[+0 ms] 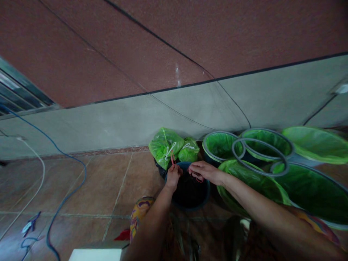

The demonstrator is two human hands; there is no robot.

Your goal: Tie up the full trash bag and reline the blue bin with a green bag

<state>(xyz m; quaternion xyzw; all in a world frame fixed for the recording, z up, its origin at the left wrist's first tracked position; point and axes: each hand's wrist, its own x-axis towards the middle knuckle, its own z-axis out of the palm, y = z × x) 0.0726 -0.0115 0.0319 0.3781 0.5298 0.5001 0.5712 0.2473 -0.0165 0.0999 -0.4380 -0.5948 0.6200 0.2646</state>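
Above a dark round bin (208, 194), my left hand (174, 176) is closed on a thin red string (173, 158) that sticks up from the fingers. My right hand (202, 171) is also closed, with a red loop of string showing below its fingers. Whether both hands hold one string cannot be made out. The bin's inside looks black, and its contents are too dark to tell. Just behind the left hand sit two green plastic bags (164, 139), tied at the top with white string. A black bag partly shows beneath them.
To the right stand several bins lined with green bags (244, 177), and loose grey rings (272, 173) lie across them. A wall (114, 123) runs behind. A blue hose (84, 177) and a white cable (43, 170) cross the tiled floor on the left.
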